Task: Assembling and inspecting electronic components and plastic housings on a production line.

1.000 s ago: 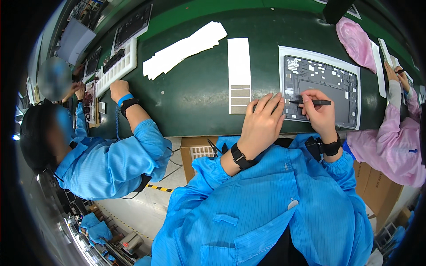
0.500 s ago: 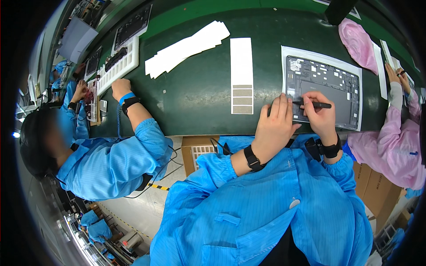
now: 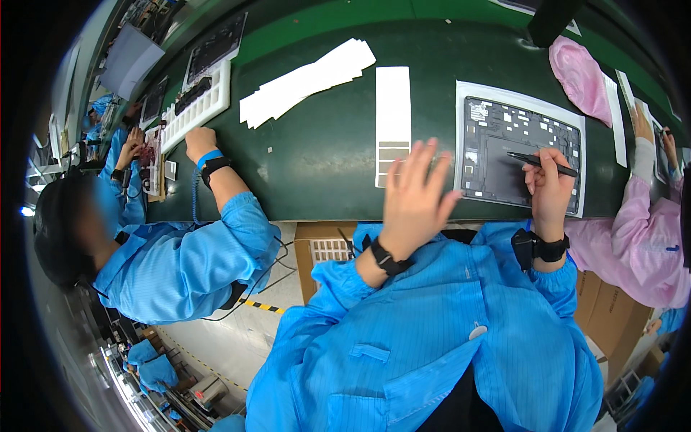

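My left hand [image 3: 416, 205] is open, fingers spread, over the lower end of a white strip [image 3: 393, 101] with grey rectangular stickers, partly covering them. In my right hand [image 3: 551, 189] is a pair of slim black tweezers [image 3: 526, 158], pointing left. They are above a dark tablet housing [image 3: 497, 175], which has many small white patches along its far part. The housing lies on a white sheet [image 3: 461, 90]. Whether the tweezer tips hold anything is too small to tell.
A fan of white strips [image 3: 306, 83] lies at the far left of the green table [image 3: 324, 144]. To the left, a person in blue [image 3: 194, 263] works beside a white slotted tray [image 3: 194, 111]. A pink cloth item [image 3: 579, 75] and a person in pink [image 3: 633, 245] are right.
My left hand has come off the housing's left edge and moved left over the sticker strip, fingers spreading. My right hand has shifted right with the tweezers, away from that edge.
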Available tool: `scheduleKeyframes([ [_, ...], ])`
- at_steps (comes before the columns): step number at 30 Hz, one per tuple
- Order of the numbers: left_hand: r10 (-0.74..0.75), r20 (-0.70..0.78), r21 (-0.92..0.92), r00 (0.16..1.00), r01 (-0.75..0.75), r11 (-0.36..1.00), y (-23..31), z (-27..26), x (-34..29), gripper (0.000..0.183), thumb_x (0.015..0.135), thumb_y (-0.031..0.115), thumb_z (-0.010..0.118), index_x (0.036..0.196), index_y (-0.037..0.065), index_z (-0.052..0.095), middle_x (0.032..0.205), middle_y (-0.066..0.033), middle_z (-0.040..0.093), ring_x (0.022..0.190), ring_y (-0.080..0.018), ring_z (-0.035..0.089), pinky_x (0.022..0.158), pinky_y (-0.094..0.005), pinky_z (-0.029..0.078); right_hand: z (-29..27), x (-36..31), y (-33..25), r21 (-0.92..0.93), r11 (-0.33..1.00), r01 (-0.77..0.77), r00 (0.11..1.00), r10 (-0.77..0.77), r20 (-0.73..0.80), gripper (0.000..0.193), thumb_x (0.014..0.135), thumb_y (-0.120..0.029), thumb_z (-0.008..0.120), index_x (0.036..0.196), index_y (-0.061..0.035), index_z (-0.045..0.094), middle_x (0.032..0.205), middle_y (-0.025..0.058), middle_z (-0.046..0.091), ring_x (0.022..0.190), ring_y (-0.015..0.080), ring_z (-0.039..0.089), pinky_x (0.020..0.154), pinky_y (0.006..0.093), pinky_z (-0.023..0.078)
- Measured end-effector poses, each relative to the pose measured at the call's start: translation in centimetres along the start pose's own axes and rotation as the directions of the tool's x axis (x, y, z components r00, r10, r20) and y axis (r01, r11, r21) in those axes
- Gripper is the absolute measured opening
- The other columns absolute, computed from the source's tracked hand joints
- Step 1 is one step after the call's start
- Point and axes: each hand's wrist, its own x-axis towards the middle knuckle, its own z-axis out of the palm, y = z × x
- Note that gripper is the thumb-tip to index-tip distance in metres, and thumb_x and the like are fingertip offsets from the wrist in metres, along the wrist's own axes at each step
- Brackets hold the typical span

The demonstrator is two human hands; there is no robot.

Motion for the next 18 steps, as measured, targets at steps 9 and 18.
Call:
scheduleKeyframes([
  [9,-0.159,0.086,0.164,0.984,0.143,0.976,-6.5,-2.2,-0.6,0.056,0.087,0.028,0.063,0.139,0.011,0.051,0.146,-0.0070,0.049,0.138,-0.0311,0.040,0.112,-0.0530,0.025,7.0,0.4,0.3,-0.151,0.981,-0.120,0.947,0.159,0.279,0.018,0.096,-0.018,0.061,0.088,-0.0024,0.061,0.069,0.0062,0.063,0.051,0.0040,0.049,0.046,0.0173,0.035],
  [18,-0.214,0.061,0.044,0.975,0.212,0.976,-6.9,-2.4,-0.6,0.057,0.082,0.029,0.068,0.134,0.009,0.054,0.143,-0.0065,0.051,0.137,-0.0293,0.042,0.112,-0.0525,0.024,13.3,0.9,2.4,-0.404,0.912,0.069,0.923,0.096,0.373,0.021,0.095,-0.020,0.062,0.088,-0.0003,0.063,0.070,0.0033,0.064,0.062,0.0067,0.057,0.057,0.0216,0.045],
])
